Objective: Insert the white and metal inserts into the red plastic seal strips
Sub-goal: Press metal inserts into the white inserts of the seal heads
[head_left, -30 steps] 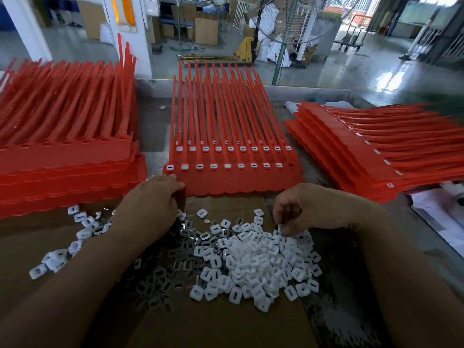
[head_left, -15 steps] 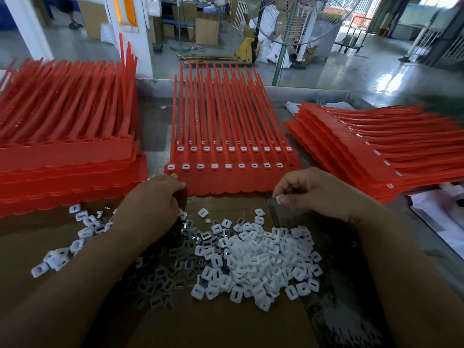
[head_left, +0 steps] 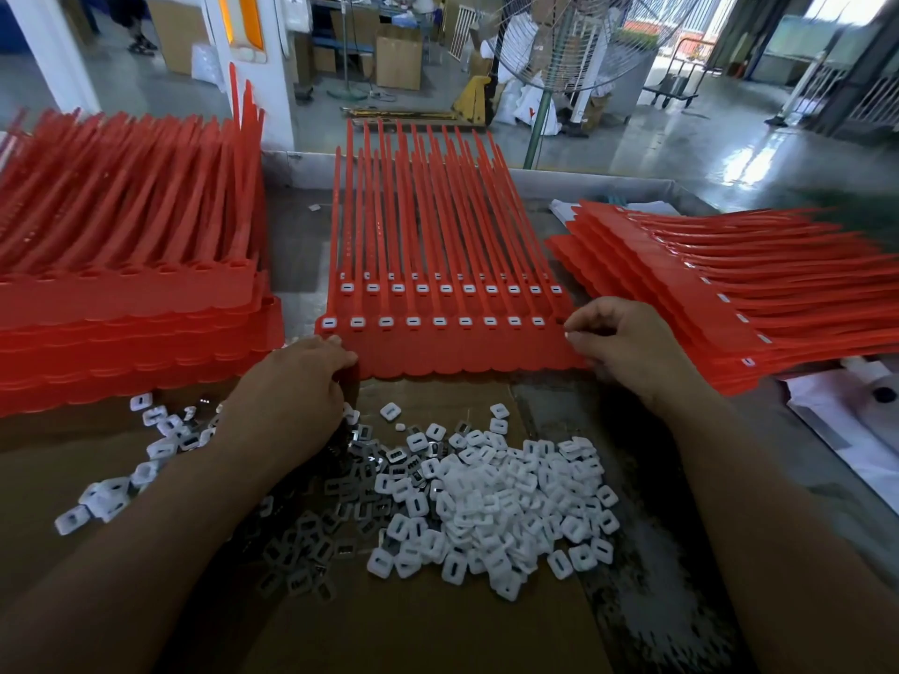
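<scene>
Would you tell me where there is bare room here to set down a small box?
Bare cardboard nearer you than the white inserts, and the grey tabletop gap between the left strip stack and the middle strips. Around the inserts it is crowded.

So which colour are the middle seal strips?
Red; the seal strips show best in the head view.

red seal strips [head_left: 438, 235], white inserts [head_left: 511, 503]

My left grip [head_left: 292, 396] lies palm down, fingers bent under and out of my sight. My right grip [head_left: 627, 347] is curled, thumb and forefinger pinching a white insert [head_left: 567, 335]. Both forearms reach forward.
</scene>
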Tool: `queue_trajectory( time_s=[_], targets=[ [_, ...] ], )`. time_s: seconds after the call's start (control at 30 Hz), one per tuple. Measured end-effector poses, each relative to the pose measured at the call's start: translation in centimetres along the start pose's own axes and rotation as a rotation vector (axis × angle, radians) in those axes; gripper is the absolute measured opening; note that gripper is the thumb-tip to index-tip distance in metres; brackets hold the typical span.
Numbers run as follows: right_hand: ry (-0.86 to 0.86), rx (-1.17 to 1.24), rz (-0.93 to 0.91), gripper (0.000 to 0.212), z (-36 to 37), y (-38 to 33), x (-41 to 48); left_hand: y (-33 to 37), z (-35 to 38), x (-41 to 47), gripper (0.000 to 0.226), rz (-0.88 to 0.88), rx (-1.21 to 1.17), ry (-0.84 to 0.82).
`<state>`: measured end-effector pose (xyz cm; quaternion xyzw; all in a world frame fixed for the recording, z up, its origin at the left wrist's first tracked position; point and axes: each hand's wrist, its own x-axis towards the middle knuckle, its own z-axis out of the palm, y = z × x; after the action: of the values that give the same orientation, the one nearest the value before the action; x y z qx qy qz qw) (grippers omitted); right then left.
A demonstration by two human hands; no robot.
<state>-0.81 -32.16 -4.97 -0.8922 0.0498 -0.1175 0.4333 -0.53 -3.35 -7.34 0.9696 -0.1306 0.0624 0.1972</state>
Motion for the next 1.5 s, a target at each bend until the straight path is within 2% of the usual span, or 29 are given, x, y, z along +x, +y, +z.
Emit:
queue_trajectory(
  time_s=[0.17, 0.3, 0.53, 0.9, 1.5],
  targets=[
    [0.157, 0.013, 0.044, 0.013, 0.2, 1.1, 1.0, 0.0, 0.0, 0.0, 0.045, -0.001, -0.006, 0.009],
    [0.212, 0.057, 0.071, 0.011, 0.6, 1.3, 1.8, 0.1, -0.1, 0.1, 0.045, -0.009, -0.011, 0.013],
    [0.192, -0.204, -0.008, 0.012, 1.3, 1.5, 3.2, 0.1, -0.3, 0.1, 0.045, -0.015, -0.007, 0.015],
    [0.14, -0.233, 0.077, 0.016, 2.3, 1.2, 3.9, -0.1, -0.2, -0.1, 0.045, 0.004, -0.002, 0.026],
    [0.16, -0.297, 0.044, 0.012, 2.8, 1.4, 3.8, -0.2, -0.1, 0.0, 0.045, 0.003, 0.011, 0.031]
  ],
)
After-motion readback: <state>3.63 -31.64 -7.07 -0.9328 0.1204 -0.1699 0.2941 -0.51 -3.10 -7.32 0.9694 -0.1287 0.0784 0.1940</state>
